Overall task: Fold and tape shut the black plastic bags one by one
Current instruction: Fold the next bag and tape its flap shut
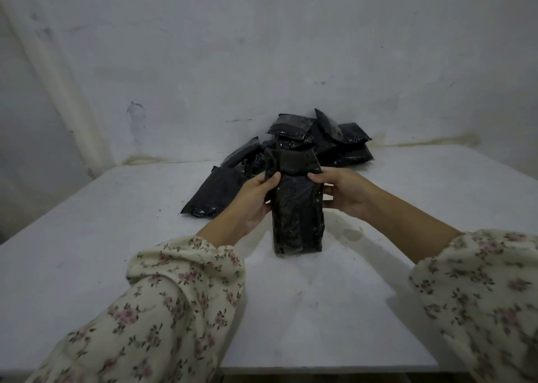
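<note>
— Holding the black bag upright mid-frame, we've got left hand and right hand, each grip clamped on its sides.
— Yep, pile of bags behind it on the surface.

black plastic bag upright, glossy; more piled behind

The light is dim, flat and bluish-grey, with no plain source; only faint, soft-edged shadows lie on the pale grey tabletop; the glossy black plastic bag shows small dull glints; wide-angle distortion bends the table's edges; the cream floral-print sleeves look slightly soft.
</note>
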`<state>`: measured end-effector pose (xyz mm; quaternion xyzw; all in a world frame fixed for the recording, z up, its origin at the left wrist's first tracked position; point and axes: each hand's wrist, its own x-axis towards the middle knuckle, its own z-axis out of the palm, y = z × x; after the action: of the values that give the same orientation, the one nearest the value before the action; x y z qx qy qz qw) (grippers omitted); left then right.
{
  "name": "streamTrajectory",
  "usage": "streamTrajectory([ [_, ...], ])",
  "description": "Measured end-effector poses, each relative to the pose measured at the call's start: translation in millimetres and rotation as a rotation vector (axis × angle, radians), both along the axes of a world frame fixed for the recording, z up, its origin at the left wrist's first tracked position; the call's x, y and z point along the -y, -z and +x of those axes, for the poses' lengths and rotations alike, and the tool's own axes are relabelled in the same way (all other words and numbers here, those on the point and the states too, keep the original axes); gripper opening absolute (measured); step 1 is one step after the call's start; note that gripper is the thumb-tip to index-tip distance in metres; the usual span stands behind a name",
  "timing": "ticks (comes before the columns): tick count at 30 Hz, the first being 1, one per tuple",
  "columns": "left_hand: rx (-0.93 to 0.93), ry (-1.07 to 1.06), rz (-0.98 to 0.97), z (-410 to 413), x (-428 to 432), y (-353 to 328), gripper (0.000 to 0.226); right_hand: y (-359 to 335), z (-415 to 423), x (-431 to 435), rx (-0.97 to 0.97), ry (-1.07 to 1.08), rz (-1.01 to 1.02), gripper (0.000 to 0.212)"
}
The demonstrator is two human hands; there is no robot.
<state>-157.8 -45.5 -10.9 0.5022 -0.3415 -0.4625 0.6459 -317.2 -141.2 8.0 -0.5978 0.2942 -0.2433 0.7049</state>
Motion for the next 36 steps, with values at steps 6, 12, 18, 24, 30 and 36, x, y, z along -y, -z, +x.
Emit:
streamTrajectory([
  [6,0.123,0.002,0.003,6,0,-4,0.018,0,-1,2,0.028,-0.041,0.009,0.018],
  [12,0.148,-0.087,-0.066,5,4,-4,0.020,0,3,2,0.050,-0.017,-0.078,0.018],
  [18,0.403,-0.120,-0.206,11,-4,2,0.024,5,0,3,0.106,-0.005,-0.353,0.021],
  [24,0.505,-0.080,-0.287,22,-8,4,0.056,5,5,4,0.180,-0.037,-0.388,0.030],
  [30,0.708,-0.163,-0.374,28,-8,12,0.043,-3,-3,-1,0.039,-0.156,-0.639,0.028],
  [36,0.802,-0.191,-0.412,23,-11,10,0.048,4,-6,-6,-0.007,-0.003,-0.871,0.039],
])
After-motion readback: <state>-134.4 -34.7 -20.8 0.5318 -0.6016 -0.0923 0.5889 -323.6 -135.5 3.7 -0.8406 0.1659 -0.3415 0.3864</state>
